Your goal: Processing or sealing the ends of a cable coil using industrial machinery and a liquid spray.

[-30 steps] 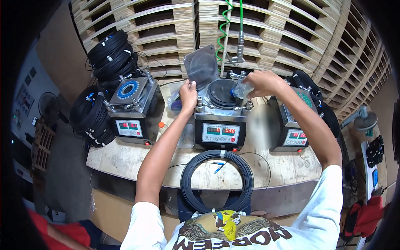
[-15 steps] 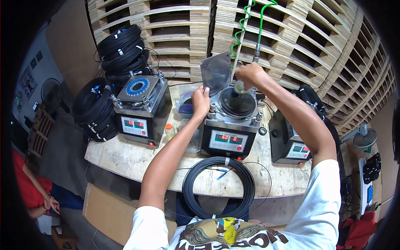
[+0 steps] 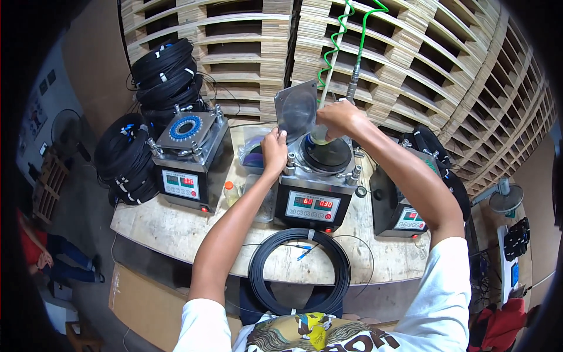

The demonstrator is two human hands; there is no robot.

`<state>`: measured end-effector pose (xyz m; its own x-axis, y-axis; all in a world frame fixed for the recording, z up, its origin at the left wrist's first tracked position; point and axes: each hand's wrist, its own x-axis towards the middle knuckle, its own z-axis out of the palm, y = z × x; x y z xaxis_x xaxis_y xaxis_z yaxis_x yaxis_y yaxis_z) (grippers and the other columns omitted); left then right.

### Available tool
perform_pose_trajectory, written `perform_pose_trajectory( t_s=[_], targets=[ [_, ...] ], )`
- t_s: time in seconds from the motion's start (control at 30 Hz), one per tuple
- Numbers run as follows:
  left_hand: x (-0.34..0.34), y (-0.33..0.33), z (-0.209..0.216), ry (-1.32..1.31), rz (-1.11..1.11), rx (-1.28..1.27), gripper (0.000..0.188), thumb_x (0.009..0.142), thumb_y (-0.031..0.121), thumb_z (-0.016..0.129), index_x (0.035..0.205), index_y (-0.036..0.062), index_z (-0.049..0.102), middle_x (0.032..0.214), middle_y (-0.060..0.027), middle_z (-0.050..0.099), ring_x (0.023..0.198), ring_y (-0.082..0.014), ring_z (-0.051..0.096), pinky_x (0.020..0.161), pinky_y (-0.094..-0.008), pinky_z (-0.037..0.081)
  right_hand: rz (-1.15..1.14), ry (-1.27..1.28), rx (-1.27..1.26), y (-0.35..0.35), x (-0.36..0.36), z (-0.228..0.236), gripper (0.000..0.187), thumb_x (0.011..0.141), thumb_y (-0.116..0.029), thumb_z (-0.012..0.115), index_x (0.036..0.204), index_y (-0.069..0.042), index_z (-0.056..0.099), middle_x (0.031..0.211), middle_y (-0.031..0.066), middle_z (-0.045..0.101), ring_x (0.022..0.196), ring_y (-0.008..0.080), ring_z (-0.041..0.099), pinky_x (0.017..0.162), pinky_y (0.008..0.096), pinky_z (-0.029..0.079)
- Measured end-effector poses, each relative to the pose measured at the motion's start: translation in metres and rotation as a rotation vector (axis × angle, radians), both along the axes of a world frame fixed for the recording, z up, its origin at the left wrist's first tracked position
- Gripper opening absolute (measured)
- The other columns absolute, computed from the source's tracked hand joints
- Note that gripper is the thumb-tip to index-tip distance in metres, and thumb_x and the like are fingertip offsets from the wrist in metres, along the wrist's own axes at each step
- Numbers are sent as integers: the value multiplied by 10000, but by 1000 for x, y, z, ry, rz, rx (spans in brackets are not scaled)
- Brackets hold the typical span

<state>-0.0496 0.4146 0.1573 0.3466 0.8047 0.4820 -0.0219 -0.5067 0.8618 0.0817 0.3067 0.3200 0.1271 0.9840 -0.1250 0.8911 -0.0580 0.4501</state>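
Note:
My left hand (image 3: 274,154) grips the lower edge of a square metal plate (image 3: 297,107), tilted up above the middle polishing machine (image 3: 314,199). The side of the plate turned toward me is shiny and shows a round reflective area. My right hand (image 3: 340,120) is closed round a small translucent bottle (image 3: 319,135), held low over the machine's round black polishing disc (image 3: 328,157). The bottle is mostly hidden by my fingers, and I cannot tell if it touches the disc.
Similar machines stand left (image 3: 190,158) and right (image 3: 399,202); the left one carries a plate with a blue ring of connectors. A coil of black cable (image 3: 258,281) lies at the table's front edge. An orange-capped bottle (image 3: 230,192) stands beside my left forearm. Stacked cable coils (image 3: 167,76) rise far left.
My right hand has come slightly left and lower with the bottle over the disc. My left hand keeps its hold on the metal plate. The whole view has shifted a little.

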Motion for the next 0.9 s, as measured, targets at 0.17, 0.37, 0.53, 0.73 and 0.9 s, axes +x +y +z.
perform_pose_trajectory(
  t_s=[0.17, 0.37, 0.53, 0.73, 0.9],
  targets=[
    [-5, 8, -8, 57, 8, 35, 207, 958, 137, 581, 963, -66, 621, 771, -173, 681, 669, -196, 609, 660, -359, 469, -280, 186, -50, -25, 33, 1, 542, 667, -407, 847, 1084, -85, 721, 1009, 167, 719, 949, 330, 689, 789, 408, 559],
    [0, 14, -13, -12, -9, 24, 252, 939, 140, 602, 995, -104, 621, 875, -276, 676, 847, -396, 681, 737, -427, 502, -270, 1164, 226, -131, 78, -28, 815, 797, -488, 759, 1404, -13, 498, 1294, 182, 617, 1198, 283, 583, 1015, 366, 445],
    [-2, 21, -23, -30, -31, 4, 282, 939, 142, 608, 1036, -122, 613, 873, -283, 676, 844, -384, 685, 748, -403, 502, -370, 1473, 1043, -198, 34, -115, 808, 810, -276, 794, 1457, 9, 404, 1381, 130, 524, 1238, 204, 511, 1061, 340, 392],
    [3, 16, -15, 14, -53, -23, 393, 950, 143, 597, 1196, -164, 571, 1064, -296, 679, 1002, -309, 682, 878, -363, 487, -427, 1196, 1247, -257, 22, -260, 688, 751, -109, 820, 1333, 10, 472, 1205, 126, 621, 1091, 188, 600, 958, 319, 458],
    [-4, 10, -2, 79, -104, 27, 187, 966, 105, 563, 1001, -62, 641, 853, -162, 714, 794, -200, 672, 748, -331, 485, -584, 1226, 1199, -260, 0, -311, 638, 740, -92, 827, 1244, -26, 442, 1125, 123, 618, 1077, 209, 597, 940, 332, 462]
  ],
)
